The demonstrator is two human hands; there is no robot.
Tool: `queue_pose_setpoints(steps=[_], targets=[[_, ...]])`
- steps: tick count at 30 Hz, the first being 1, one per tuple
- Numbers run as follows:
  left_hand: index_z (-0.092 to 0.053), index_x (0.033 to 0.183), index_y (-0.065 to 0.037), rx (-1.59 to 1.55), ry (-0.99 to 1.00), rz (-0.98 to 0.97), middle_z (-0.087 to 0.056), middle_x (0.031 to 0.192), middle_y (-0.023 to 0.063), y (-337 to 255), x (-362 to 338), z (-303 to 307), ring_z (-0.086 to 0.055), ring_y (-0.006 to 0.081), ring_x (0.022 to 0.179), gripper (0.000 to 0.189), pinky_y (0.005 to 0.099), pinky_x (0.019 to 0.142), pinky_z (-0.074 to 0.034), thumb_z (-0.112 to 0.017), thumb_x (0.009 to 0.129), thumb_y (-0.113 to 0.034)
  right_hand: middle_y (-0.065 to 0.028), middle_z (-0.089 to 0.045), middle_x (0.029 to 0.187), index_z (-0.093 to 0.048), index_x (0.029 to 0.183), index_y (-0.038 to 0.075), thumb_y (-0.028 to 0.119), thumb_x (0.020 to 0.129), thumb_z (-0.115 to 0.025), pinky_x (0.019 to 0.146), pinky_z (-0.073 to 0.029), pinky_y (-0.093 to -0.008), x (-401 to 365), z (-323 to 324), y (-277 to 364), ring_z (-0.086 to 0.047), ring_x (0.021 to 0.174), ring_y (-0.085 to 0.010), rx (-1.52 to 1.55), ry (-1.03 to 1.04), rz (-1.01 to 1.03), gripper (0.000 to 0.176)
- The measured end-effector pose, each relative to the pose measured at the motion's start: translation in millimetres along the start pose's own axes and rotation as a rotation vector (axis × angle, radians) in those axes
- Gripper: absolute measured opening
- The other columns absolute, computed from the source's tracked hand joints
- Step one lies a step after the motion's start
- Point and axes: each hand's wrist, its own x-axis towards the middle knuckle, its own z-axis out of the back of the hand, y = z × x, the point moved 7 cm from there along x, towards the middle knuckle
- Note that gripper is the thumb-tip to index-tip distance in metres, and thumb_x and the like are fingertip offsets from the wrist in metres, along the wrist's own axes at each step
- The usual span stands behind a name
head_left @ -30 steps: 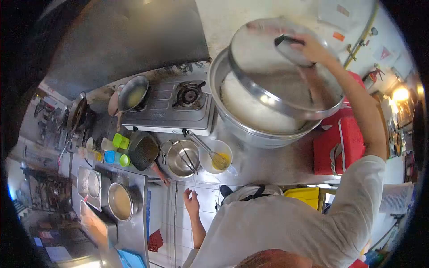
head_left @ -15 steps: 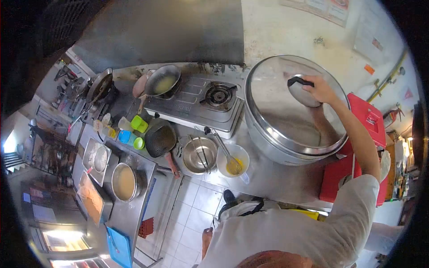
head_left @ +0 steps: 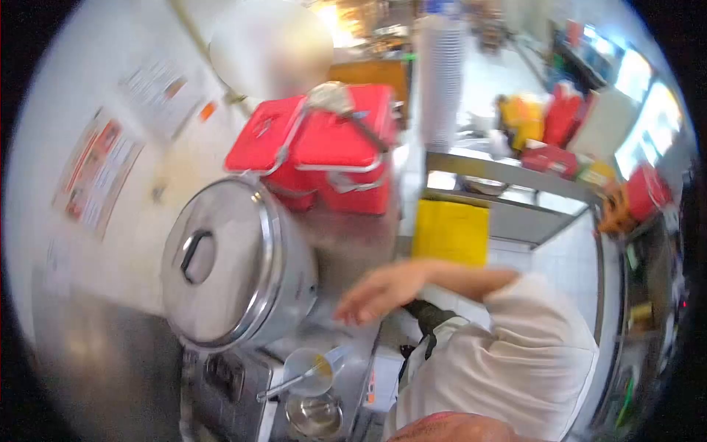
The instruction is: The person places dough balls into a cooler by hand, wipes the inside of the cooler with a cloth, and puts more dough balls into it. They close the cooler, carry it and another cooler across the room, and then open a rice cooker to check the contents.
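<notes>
My right hand (head_left: 372, 297) hangs in the air with its fingers apart and holds nothing. It is just right of the big steel pot (head_left: 291, 272), whose lid (head_left: 213, 261) with a black handle sits shut on top. Below the hand stands a white bowl of yellow beaten egg (head_left: 313, 368) with a whisk in it. A small steel bowl (head_left: 315, 416) sits under that. My left hand is out of view. The picture is blurred by head motion.
Red cooler boxes (head_left: 324, 147) stand behind the pot on the steel counter. A yellow bin (head_left: 451, 232) is on the floor to the right. The gas stove (head_left: 221, 379) is at the bottom left. A stack of white cups (head_left: 440, 81) and another person (head_left: 272, 44) are beyond.
The lid has come down shut on the pot and my right hand has let go of its handle and drawn back. The view has swung round to the right.
</notes>
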Motion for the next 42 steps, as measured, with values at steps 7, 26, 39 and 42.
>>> queue_pose_setpoints(steps=[7,26,39,42], targets=[[-0.065,0.106,-0.002,0.325,0.441,-0.322,-0.070,0.093,0.0195,-66.8,-12.2,-87.6,-0.067,0.0302,0.087,0.033,0.0426,0.075,-0.055,-0.064,0.090,-0.030,-0.0135,-0.066,0.124,-0.063,0.125,0.001,0.030,0.098,-0.063,0.095,-0.049,-0.0410,-311.7,-182.6,-67.7,-0.065,0.105,-0.0260,-0.008,-0.749,-0.498,0.040],[-0.066,0.101,-0.004,1.209,1.398,-0.935,-0.069,0.094,0.0187,-107.5,-465.4,-589.8,-0.067,0.0328,0.088,0.020,0.0447,0.076,-0.055,-0.060,0.090,-0.020,-0.0173,-0.058,0.099,-0.070,0.111,-0.003,0.005,0.088,-0.057,0.064,-0.044,-0.0391,-767.9,-610.7,313.2,-0.053,0.067,-0.0239,-0.688,-1.396,0.890,0.028],[-0.067,0.097,-0.006,1.437,1.592,-1.458,-0.069,0.095,0.0182,-105.8,-878.5,-1066.3,-0.066,0.0346,0.089,0.014,0.0461,0.077,-0.056,-0.058,0.089,-0.013,-0.0112,-0.057,0.102,-0.063,0.098,0.002,0.008,0.089,-0.066,0.075,-0.047,-0.0343,-1205.3,-815.6,323.4,-0.055,0.085,-0.0217,-0.690,-2.437,0.055,0.011],[-0.068,0.108,-0.004,1.032,1.830,-1.805,-0.071,0.086,0.0151,-108.2,-1085.7,-1204.6,-0.068,0.0248,0.071,0.033,0.0427,0.062,-0.054,-0.053,0.095,-0.031,-0.0070,-0.059,0.094,-0.060,0.089,0.002,0.009,0.089,-0.069,0.076,-0.046,-0.0302,-1288.9,-938.2,241.9,-0.055,0.082,-0.0161,-0.377,-2.955,-0.491,0.012]])
